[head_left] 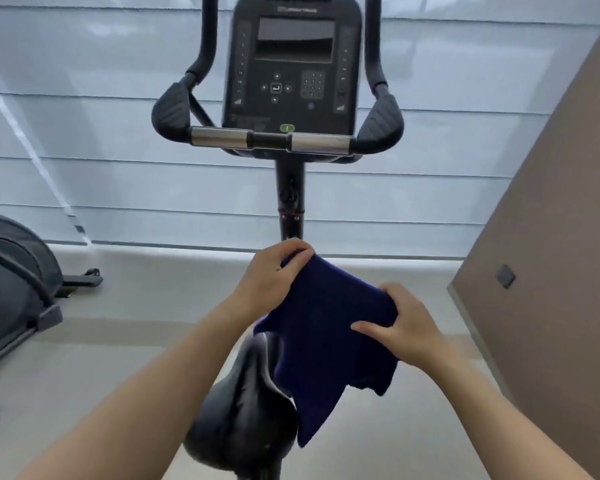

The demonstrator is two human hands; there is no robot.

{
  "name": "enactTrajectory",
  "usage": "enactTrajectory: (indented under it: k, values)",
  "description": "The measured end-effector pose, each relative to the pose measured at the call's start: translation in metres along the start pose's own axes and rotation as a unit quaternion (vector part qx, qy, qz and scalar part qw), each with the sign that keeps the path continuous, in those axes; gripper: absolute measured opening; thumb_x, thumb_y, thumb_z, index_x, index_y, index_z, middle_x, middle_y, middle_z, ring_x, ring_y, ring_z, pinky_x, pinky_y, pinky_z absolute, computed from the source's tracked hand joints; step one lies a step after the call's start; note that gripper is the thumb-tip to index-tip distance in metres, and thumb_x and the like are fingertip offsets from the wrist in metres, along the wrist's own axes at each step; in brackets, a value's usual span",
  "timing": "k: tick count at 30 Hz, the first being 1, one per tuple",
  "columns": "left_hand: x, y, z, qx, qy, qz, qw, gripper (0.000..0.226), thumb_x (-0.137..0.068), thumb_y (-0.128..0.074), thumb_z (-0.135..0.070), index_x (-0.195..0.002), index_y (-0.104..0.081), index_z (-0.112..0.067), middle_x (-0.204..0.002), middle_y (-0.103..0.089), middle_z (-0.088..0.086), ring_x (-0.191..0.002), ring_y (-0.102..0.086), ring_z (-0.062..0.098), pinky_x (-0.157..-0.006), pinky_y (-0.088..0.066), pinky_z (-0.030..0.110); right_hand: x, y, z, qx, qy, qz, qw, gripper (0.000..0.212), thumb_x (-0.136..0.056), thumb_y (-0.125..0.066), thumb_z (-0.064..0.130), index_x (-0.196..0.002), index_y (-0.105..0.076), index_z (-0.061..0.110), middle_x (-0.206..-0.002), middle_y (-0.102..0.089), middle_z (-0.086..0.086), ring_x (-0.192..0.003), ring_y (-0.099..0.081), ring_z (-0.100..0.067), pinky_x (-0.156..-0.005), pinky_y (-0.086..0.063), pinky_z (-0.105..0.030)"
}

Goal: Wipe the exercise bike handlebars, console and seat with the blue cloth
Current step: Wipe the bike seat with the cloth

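Head view: left hand (274, 271) and right hand (406, 327) both pinch the blue cloth (326, 327) above the seat (243, 410), handlebars (274, 140) ahead.

I see pale blinds (84, 133) glowing with daylight, a grey floor (136, 292), a brown wall (551, 237) on the right — another exercise machine (11, 289) left.

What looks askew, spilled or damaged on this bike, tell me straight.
Nothing stands out. The console sits upright, the handlebars look level and whole, the seat shows no tear, and no spill shows on the floor. The blue cloth is merely bunched and hanging unevenly between the left hand and right hand.
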State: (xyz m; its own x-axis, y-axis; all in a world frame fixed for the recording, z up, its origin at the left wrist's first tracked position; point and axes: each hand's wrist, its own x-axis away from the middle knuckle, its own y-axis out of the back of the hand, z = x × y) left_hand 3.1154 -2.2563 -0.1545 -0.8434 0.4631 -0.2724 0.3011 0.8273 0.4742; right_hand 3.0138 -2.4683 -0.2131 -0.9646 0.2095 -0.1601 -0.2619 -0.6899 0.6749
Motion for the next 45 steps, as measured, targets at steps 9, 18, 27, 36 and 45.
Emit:
enactTrajectory:
  k: [9,18,27,36,45]
  values:
    - [0.046,-0.074,-0.055,0.035,-0.094,0.165,0.981,0.019,-0.094,-0.051,-0.027,-0.087,-0.065,-0.038,-0.085,-0.066,-0.021,-0.086,-0.059,0.000,-0.072,-0.044,0.012,0.125,0.042,-0.018,-0.070,-0.141,-0.076,0.985,0.014,-0.082,-0.057,0.021,-0.074,-0.060,0.032,-0.079,-0.066,0.016,-0.083,-0.060,0.005,-0.067,-0.043,-0.013]
    - [0.107,-0.075,-0.060,-0.064,-0.119,0.105,0.985,0.016,-0.092,-0.052,-0.027,-0.089,-0.065,-0.037,-0.084,-0.064,-0.024,-0.085,-0.057,-0.003,-0.075,-0.043,0.016,0.199,0.036,-0.004,-0.088,-0.217,-0.141,0.962,0.016,-0.089,-0.054,0.032,-0.089,-0.065,0.043,-0.082,-0.068,0.020,-0.075,-0.062,0.006,-0.052,-0.045,-0.007]
    - [0.125,-0.036,-0.025,-0.135,-0.063,0.106,0.983,0.012,-0.094,-0.045,-0.038,-0.093,-0.056,-0.042,-0.085,-0.064,-0.017,-0.079,-0.058,0.007,-0.067,-0.049,0.028,0.203,-0.005,0.040,-0.087,-0.267,-0.200,0.939,0.014,-0.091,-0.052,0.033,-0.082,-0.062,0.034,-0.081,-0.069,0.013,-0.071,-0.063,-0.002,-0.048,-0.043,-0.011]
    - [0.083,0.045,0.026,-0.041,-0.048,0.276,0.959,0.012,-0.098,-0.041,-0.027,-0.096,-0.050,-0.035,-0.094,-0.065,-0.011,-0.078,-0.063,0.008,-0.062,-0.056,0.022,0.126,-0.065,0.127,-0.301,-0.279,-0.322,0.853,0.034,-0.092,-0.043,0.007,-0.094,-0.065,0.033,-0.105,-0.066,0.000,-0.096,-0.063,-0.019,-0.069,-0.058,-0.028]
    - [0.058,0.049,0.048,-0.077,-0.168,0.322,0.929,0.056,-0.076,-0.065,-0.040,-0.127,-0.042,-0.032,-0.114,-0.055,-0.013,-0.099,-0.054,0.009,-0.086,-0.048,0.028,0.062,-0.110,0.180,-0.310,-0.263,-0.402,0.821,0.026,-0.087,-0.059,0.011,-0.103,-0.063,0.031,-0.100,-0.069,0.003,-0.094,-0.065,-0.016,-0.082,-0.057,-0.035]
